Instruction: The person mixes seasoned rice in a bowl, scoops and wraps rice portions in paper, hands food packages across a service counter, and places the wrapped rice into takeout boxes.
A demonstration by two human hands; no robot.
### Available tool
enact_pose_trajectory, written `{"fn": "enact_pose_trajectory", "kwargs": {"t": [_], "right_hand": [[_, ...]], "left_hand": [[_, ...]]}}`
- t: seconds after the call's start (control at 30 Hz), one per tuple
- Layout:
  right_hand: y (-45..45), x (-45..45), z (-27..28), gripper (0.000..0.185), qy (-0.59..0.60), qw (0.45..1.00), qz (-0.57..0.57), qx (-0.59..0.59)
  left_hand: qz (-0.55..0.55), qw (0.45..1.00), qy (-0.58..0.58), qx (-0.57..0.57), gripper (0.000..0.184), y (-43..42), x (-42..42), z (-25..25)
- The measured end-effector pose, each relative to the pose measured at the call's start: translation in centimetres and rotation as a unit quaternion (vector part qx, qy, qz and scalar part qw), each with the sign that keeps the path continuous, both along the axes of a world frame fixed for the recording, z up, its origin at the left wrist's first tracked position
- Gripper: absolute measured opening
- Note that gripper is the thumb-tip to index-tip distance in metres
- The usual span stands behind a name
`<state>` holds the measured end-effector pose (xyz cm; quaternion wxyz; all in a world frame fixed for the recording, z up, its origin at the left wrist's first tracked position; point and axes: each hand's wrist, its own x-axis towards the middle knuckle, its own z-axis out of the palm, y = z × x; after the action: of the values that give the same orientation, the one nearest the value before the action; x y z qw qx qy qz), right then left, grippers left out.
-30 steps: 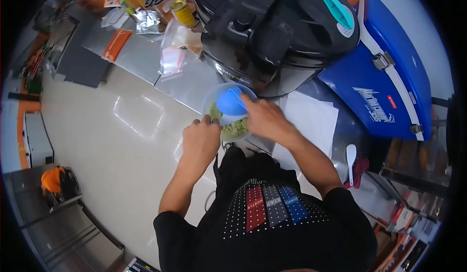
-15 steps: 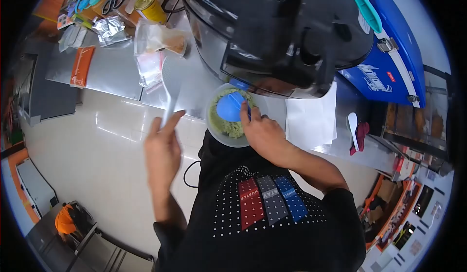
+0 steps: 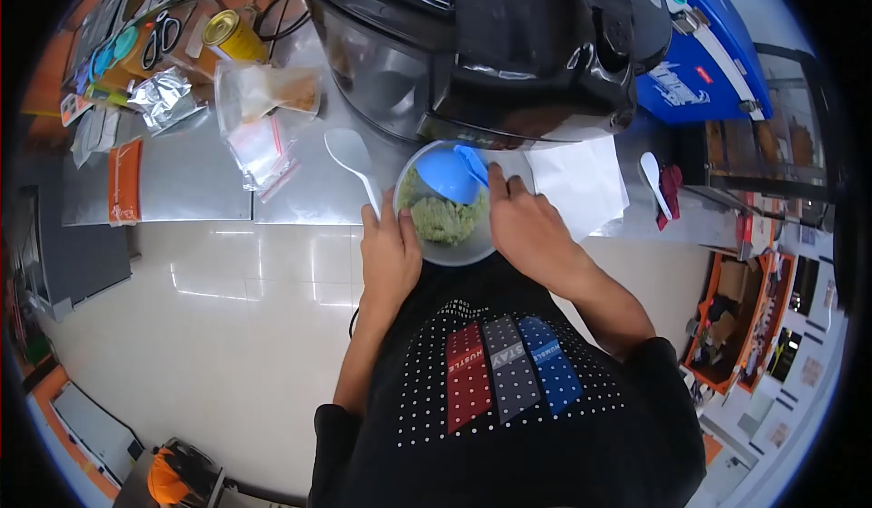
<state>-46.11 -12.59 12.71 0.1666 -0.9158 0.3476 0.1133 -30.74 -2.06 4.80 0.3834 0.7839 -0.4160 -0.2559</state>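
"Closest to the shirt, what are the hands doing?"

"The left hand is partly closed, gripping the handle of a white spoon, with fingers against the left side of the bowl. I'd guess that contact braces the bowl while the spoon's head is held clear, out to the left"

"And the right hand?"

"Gripping the handle of the blue scoop from the right, probably because that leaves the round head free inside the bowl"

"Where's the green food?"

"In the bowl, between the hands: right of the left fingers, left of the right hand, with the scoop's head at its far side. The bowl juts past the counter's near edge, perhaps for easy reach; I can't tell what bears it"

"Farther off?"

"White paper lies right of the bowl, and the black appliance stands just beyond. Past the spoon are plastic bags, then a yellow tin. The blue box is at far right"
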Motion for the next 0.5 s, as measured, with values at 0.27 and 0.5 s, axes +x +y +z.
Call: {"fn": "enact_pose_trajectory", "kwargs": {"t": [0.27, 0.5], "right_hand": [[-1.3, 1.3, -1.9, 0.056, -0.031, 0.988, 0.139, 0.061], [-1.8, 1.3, 0.8, 0.05, 0.085, 0.967, 0.2, -0.13]], "left_hand": [[-0.059, 0.996, -0.03, -0.053, 0.035, 0.0, 2.0, -0.8], [-0.08, 0.994, -0.059, 0.047, 0.032, -0.7, 2.1, 1.4]]}}
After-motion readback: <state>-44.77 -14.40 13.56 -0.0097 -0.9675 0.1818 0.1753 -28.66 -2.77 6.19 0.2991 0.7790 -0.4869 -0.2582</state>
